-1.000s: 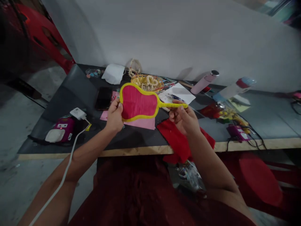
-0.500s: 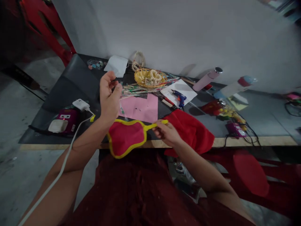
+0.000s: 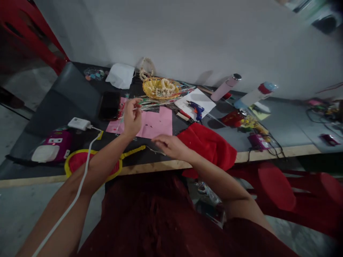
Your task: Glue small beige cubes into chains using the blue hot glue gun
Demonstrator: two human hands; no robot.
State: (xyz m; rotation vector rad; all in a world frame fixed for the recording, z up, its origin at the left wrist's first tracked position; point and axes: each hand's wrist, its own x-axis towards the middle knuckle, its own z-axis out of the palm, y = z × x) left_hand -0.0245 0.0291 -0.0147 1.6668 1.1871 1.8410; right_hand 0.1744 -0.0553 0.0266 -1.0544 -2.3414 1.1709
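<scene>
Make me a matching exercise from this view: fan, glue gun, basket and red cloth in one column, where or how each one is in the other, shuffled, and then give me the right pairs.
1. fan
2. glue gun
3. basket
4. red cloth

A. partly hidden behind the right forearm
B. holding pale loops
C. partly hidden behind the left forearm
D. lying on white paper

Right pairs: 1-C, 2-D, 3-B, 4-A

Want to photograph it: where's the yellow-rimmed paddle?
In the head view, the paddle lies left, across the table's front edge beside the purple box, partly behind the left forearm.
</scene>
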